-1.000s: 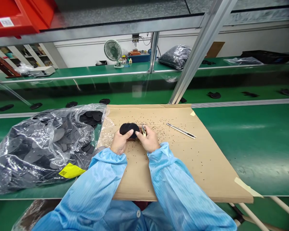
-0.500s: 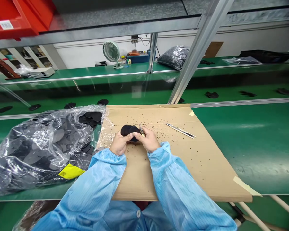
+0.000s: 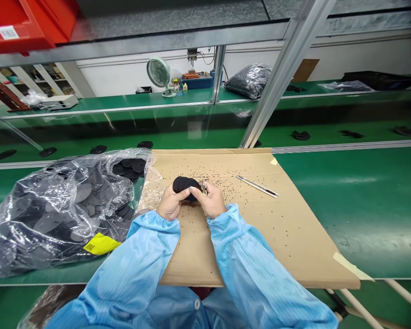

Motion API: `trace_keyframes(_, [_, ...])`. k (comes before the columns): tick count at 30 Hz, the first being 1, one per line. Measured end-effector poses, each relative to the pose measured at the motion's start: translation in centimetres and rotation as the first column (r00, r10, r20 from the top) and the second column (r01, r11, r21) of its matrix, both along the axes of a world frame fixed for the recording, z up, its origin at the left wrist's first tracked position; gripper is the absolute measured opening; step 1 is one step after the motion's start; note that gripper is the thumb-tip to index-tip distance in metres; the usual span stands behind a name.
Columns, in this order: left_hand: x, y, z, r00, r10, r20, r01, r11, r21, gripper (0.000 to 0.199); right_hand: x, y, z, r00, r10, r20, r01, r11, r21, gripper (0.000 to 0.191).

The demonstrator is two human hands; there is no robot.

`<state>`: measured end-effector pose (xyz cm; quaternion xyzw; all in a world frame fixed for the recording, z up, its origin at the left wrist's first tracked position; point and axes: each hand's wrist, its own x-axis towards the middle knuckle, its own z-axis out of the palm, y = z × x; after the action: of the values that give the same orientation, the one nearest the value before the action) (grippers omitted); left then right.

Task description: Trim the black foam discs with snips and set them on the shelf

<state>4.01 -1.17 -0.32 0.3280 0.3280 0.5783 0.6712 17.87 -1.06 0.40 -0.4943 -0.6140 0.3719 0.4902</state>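
Observation:
Several thin black discs (image 3: 185, 183), fanned over one another, are pinched in my left hand (image 3: 171, 202) above the cardboard sheet (image 3: 205, 256). Close against their right edge is my right hand (image 3: 212, 199), its thumb pressing on the discs. The curled fingers of that hand also grip a small shiny metal tool (image 3: 204, 188), mostly hidden, so its exact kind is unclear. Tiny black bits lie scattered over the cardboard around both hands. A slim utility knife (image 3: 258, 186) rests on the sheet to the right of my hands.
On the left lies a large clear plastic bag (image 3: 65, 210) full of black discs, with a yellow label (image 3: 102, 243). Small piles of black pieces (image 3: 300, 135) sit along the green strip behind. A slanted metal post (image 3: 277, 87) rises beyond the cardboard. A red bin (image 3: 30, 27) is overhead.
The metal tool has turned slightly and shows more beside the discs. Both hands stay in nearly the same place, still holding the discs and tool.

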Motion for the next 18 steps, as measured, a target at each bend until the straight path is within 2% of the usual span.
trace_keyframes(2, [-0.3, 0.4, -0.1, 0.999, -0.01, 0.036, 0.014, 0.995, -0.102, 0.037, -0.2, -0.2, -0.1, 0.999, -0.006, 0.041, 0.002, 0.997, 0.078, 0.031])
trace_keyframes(4, [-0.6, 0.8, -0.1, 0.998, -0.014, 0.065, 0.027, 0.979, -0.202, 0.037, -0.4, -0.4, -0.2, 0.998, 0.054, 0.039, -0.059, 0.986, 0.158, 0.029])
trace_keyframes(7, [-0.9, 1.0, -0.1, 0.995, -0.027, 0.098, 0.053, 0.96, -0.274, 0.03, -0.5, -0.4, -0.5, 0.993, 0.076, 0.091, -0.097, 0.962, 0.254, 0.025])
trace_keyframes(11, [-0.7, 0.7, 0.0, 0.986, -0.107, 0.126, 0.139, 0.948, -0.287, 0.022, -0.5, -0.4, -0.5, 0.983, 0.025, 0.181, -0.091, 0.925, 0.37, 0.018])
trace_keyframes(15, [-0.5, 0.2, 0.1, 0.983, -0.139, 0.122, 0.166, 0.954, -0.251, 0.033, -0.3, -0.3, -0.5, 0.975, 0.001, 0.221, -0.102, 0.89, 0.445, 0.018])
trace_keyframes(18, [-0.3, -0.1, 0.1, 0.98, -0.163, 0.11, 0.184, 0.958, -0.222, 0.037, -0.3, -0.3, -0.6, 0.965, -0.023, 0.259, -0.101, 0.885, 0.454, 0.02])
